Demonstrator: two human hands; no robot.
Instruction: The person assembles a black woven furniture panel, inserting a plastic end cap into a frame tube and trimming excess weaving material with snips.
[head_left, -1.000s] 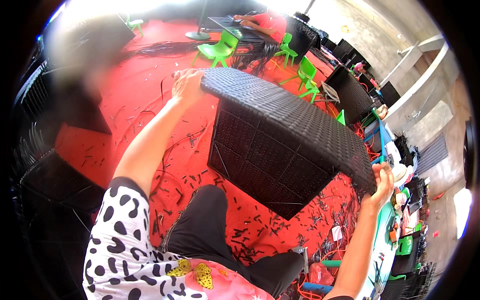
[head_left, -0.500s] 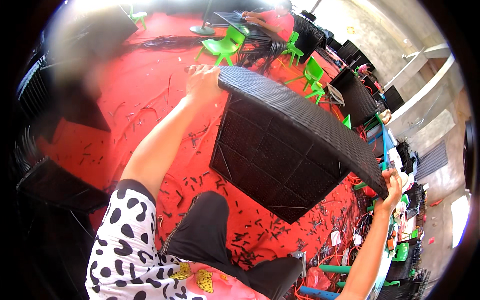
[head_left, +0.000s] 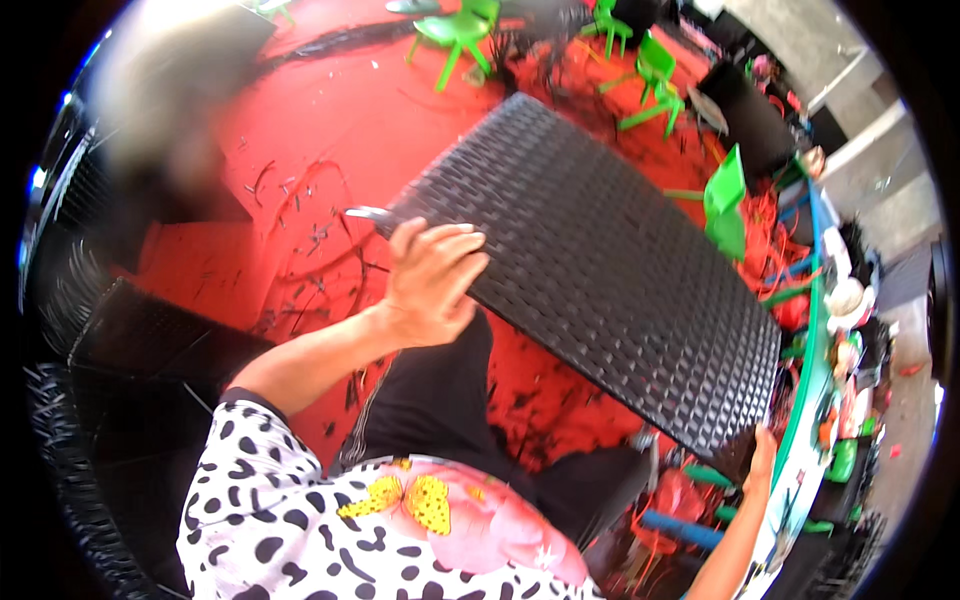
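A large black woven wicker panel (head_left: 600, 270) is tilted across my lap, its checkered weave facing up. My left hand (head_left: 435, 280) is closed on its near left corner, fingers over the upper side. Beside those fingers a short shiny metal piece (head_left: 370, 213) juts out; what it belongs to is hidden. At the near right corner my right hand (head_left: 762, 462) grips the edge, its fingers partly out of sight behind the panel.
Green plastic chairs (head_left: 725, 205) stand beyond the panel on the red floor (head_left: 300, 130), where dark scraps lie. Black woven pieces (head_left: 170, 340) are at my left. A green-edged table (head_left: 808, 400) with clutter runs along my right, near blue and green tubes (head_left: 680, 527).
The panel has turned, so its woven outer face shows instead of the framed underside. My left hand has come down and nearer to me; my right hand has moved lower.
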